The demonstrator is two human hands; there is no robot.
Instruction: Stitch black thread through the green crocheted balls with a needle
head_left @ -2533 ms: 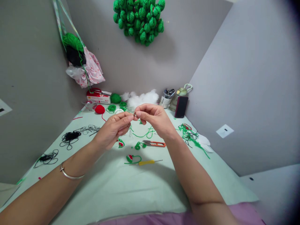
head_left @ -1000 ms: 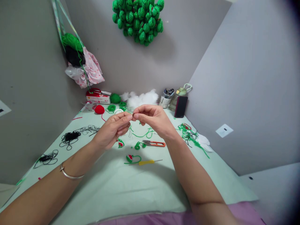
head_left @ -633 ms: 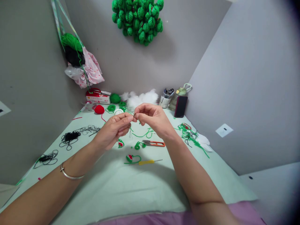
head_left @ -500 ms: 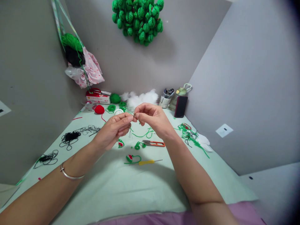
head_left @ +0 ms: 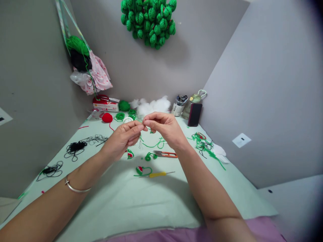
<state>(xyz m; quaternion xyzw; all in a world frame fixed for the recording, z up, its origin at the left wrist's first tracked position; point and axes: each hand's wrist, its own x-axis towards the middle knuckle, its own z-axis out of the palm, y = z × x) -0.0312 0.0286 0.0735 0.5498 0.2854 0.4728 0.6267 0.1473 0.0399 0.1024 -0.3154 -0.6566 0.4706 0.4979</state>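
My left hand point(head_left: 123, 137) and my right hand point(head_left: 165, 129) are raised above the table, fingertips pinched together and touching at the middle. Between them is something thin, like a needle, with a green yarn strand point(head_left: 153, 145) trailing down from it; the fingertips hide most of it. Below the hands lie orange thread snips point(head_left: 166, 154), a yellow-handled crochet hook point(head_left: 157, 174) and small red-and-green crocheted pieces point(head_left: 139, 170).
The pale green table point(head_left: 131, 208) carries black thread tangles point(head_left: 74, 147), a red yarn ball point(head_left: 107, 117), green yarn balls point(head_left: 124, 105), white stuffing point(head_left: 151, 106), a tool cup point(head_left: 179, 107), a phone point(head_left: 195, 114) and green scraps point(head_left: 205, 145). Green crocheted balls point(head_left: 148, 22) hang on the wall.
The fingertips have shifted slightly against each other and closed together at the pinch; both hands stay in the same place above the table.
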